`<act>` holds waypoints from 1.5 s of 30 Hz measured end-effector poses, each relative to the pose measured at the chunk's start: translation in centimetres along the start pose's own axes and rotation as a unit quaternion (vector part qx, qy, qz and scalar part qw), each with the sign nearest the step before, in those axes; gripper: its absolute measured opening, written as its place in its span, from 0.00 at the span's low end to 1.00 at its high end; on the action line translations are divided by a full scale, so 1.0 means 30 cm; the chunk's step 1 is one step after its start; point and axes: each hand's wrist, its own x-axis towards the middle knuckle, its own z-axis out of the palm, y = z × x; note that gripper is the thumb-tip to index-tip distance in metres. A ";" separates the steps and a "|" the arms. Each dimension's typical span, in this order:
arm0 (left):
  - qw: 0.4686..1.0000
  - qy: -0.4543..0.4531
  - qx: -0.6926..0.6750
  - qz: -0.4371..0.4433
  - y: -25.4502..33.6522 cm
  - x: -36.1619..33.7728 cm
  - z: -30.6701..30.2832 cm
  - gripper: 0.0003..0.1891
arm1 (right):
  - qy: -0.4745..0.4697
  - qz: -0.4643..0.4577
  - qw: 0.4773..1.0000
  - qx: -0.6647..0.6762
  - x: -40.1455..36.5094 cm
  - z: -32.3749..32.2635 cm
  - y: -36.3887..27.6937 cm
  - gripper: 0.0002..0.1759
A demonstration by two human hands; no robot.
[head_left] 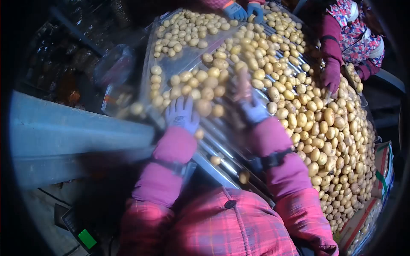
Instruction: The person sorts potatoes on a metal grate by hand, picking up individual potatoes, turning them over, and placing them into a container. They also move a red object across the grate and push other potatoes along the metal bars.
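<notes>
My left hand point(182, 114), in a pale lilac glove, lies with its fingers spread against the near side of a small group of potatoes point(194, 94) on the metal tray point(179, 64). My right hand point(255, 107), gloved alike, is beside the metal rollers point(213, 138), close to the large potato heap point(311, 123). Motion smears its fingers, and whether it holds anything does not show. A few single potatoes point(215, 160) sit on the rollers between my forearms. Some blurred potatoes point(136, 108) are at the tray's left edge.
Across the tray, another person's blue-gloved hands point(235, 11) reach in among potatoes. On the right, a second person's purple-gloved hand point(332, 77) touches the heap. A blue-grey metal chute point(77, 132) runs along my left. Boxes point(382, 170) stand at the lower right.
</notes>
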 end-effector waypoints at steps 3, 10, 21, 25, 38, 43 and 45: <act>0.998 -0.021 -0.049 -0.018 0.011 -0.009 -0.016 0.28 | 0.249 -0.065 0.958 -0.129 -0.041 -0.314 0.045 0.24; 0.999 -0.007 -0.020 0.044 -0.009 -0.015 0.015 0.25 | 0.358 0.174 0.839 -0.372 -0.317 -0.872 0.310 0.30; 0.998 -0.021 -0.052 0.042 0.006 0.000 -0.017 0.26 | 0.195 0.097 0.872 -0.439 0.119 -0.715 0.358 0.33; 0.997 -0.018 -0.062 0.043 0.010 0.005 -0.016 0.26 | 0.103 0.006 0.885 -0.455 0.242 -0.597 0.219 0.32; 0.994 -0.046 -0.081 0.050 0.033 0.017 -0.061 0.26 | -0.133 -0.157 0.890 -0.407 -0.054 -0.207 0.083 0.19; 0.991 -0.044 -0.098 0.081 0.025 0.007 -0.046 0.27 | -0.190 -0.149 0.922 -0.302 -0.286 -0.284 0.127 0.25; 0.995 -0.026 -0.053 0.084 0.025 -0.011 -0.036 0.28 | 0.031 -0.237 0.946 -0.221 -0.321 -0.481 0.285 0.16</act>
